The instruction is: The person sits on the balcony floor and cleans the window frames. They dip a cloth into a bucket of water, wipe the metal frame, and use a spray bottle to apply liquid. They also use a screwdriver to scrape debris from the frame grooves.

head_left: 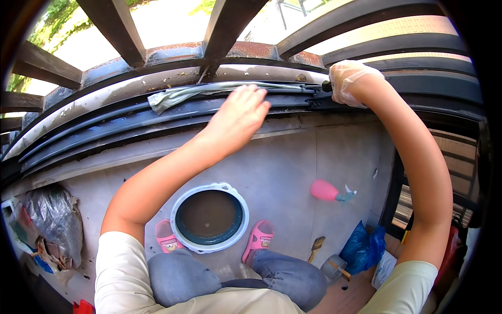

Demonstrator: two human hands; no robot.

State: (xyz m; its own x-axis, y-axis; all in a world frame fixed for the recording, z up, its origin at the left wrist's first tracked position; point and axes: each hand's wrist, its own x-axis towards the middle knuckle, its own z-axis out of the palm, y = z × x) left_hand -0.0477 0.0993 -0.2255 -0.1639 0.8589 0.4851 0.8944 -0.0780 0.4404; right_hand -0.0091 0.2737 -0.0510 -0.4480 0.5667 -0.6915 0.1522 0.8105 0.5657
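Grey-green cloth (pixel 209 91) lies stretched along the dark window track (pixel 157 118), and everything else sits around that track. The person's left hand (pixel 238 118) rests flat on the track just below the cloth's right half, fingers loosely spread and gripping nothing. At the track's right end, the right hand (pixel 348 81), in a thin clear glove, is closed around a small dark tool (pixel 326 86) whose tip points left toward the cloth. Beyond the track rise rusty metal bars (pixel 219 23). Well below it, on the tiled floor, a round basin (pixel 209 217) of murky water stands between two pink sandals (pixel 257 239), with a pink spray bottle (pixel 328 191) off to the right.
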